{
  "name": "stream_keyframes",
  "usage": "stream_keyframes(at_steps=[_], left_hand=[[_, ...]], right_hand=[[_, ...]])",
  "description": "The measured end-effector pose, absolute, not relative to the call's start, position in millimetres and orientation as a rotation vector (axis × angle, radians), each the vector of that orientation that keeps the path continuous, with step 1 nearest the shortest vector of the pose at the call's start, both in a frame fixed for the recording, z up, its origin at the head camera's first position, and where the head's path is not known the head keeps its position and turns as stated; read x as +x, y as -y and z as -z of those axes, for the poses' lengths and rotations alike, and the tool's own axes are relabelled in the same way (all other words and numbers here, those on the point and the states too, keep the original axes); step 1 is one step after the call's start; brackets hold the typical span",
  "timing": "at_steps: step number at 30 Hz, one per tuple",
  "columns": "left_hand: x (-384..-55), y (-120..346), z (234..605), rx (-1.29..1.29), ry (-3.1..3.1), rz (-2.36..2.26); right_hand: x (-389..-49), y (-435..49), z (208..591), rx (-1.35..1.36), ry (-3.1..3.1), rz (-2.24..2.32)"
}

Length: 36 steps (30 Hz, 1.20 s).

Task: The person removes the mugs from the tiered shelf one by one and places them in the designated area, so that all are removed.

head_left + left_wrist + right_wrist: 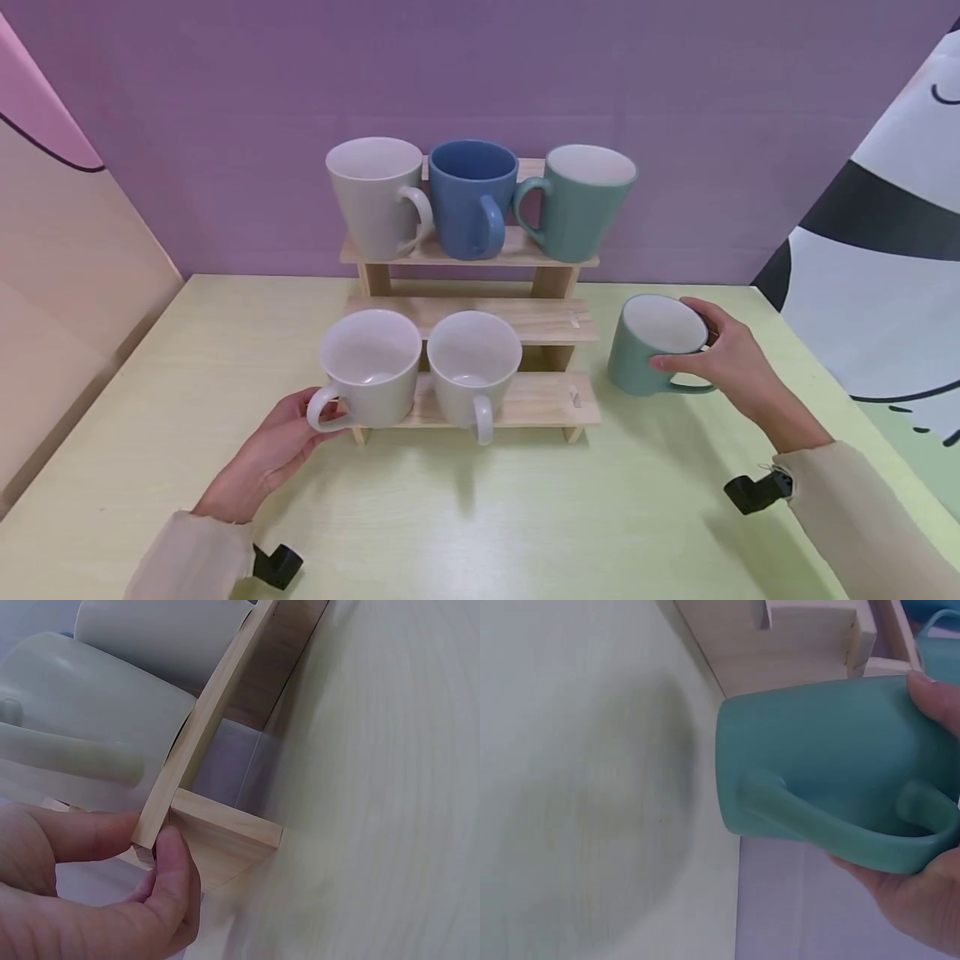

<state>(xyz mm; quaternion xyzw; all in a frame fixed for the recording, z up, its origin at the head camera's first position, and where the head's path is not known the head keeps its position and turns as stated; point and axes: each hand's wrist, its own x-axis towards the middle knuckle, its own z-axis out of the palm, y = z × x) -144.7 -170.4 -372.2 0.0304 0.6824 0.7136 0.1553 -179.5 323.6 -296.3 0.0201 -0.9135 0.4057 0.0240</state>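
the teal mug (642, 360) has a smooth outside and a pale inside, and widens from base to rim. it is held clear of the table (487, 525), just beside the right end of the rack (480, 318), mouth up, the right hand (733, 367) gripping it near the rim, handle turned away from the rack. the rack is pale wood with stepped shelves and stands on the table, the left hand (276, 448) pinching its lowest shelf's left end.
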Motion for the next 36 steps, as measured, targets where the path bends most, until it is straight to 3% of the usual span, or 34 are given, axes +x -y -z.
stream_keyframes(at_steps=[36], left_hand=[[-140.2,170.4,376.9,0.07,-1.9,-2.08]], right_hand=[[-271.5,-290.6,322.1,0.001,2.678,-1.419]])
